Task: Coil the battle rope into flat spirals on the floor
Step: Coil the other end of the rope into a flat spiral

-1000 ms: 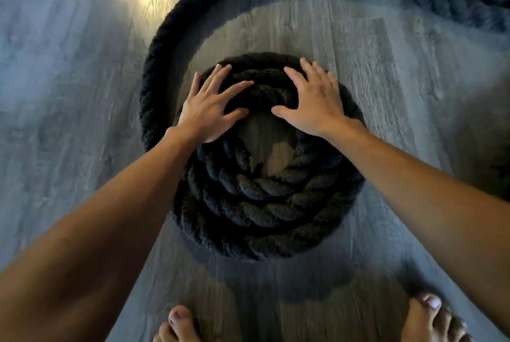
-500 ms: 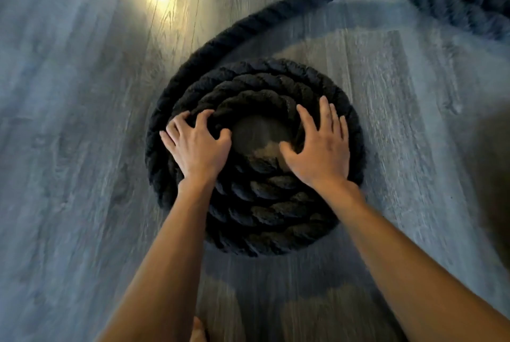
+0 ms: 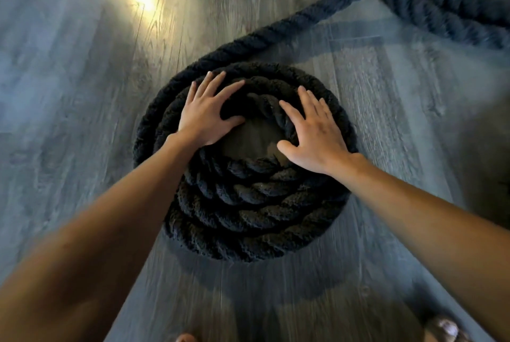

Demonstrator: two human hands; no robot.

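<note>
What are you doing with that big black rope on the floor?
A person is coiling a thick black battle rope into a flat spiral on the wooden floor. The left hand and right hand both press flat on top of the coil, fingers spread, one on each side of the open middle. A loose length runs off toward the upper right, not yet wound in.

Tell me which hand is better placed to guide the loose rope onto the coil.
Probably the left hand: its fingertips lie beside where the loose rope leaves the coil; the right hand presses the opposite side.
</note>
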